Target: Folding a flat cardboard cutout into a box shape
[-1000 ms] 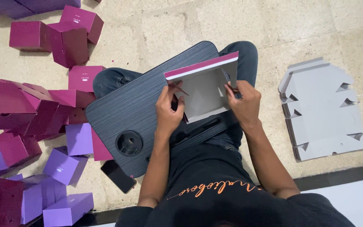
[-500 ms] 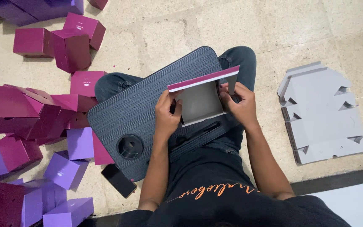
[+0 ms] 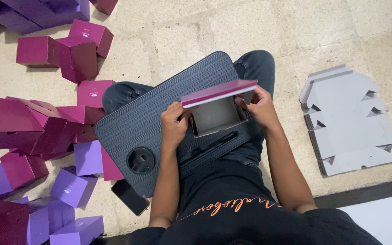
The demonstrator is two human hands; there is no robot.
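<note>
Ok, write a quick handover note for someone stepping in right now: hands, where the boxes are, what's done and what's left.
Left hand grips the left side of the half-folded magenta box; right hand grips its right side.
The box sits on the dark lap tray, grey inside showing, top flap not closed.
Done: folded magenta and purple boxes piled on the floor, left.
Left: close this box; a stack of flat grey blanks waits on the right.
A phone lies by the tray.

One dark lap desk (image 3: 159,122) sits at the centre, with one half-folded magenta box (image 3: 216,106) held on it by two hands. One black phone (image 3: 130,196) lies below the desk's left corner, one stack of flat grey blanks (image 3: 350,122) lies right of it, and folded magenta and purple boxes, too heaped to count exactly, lie to its left.
</note>
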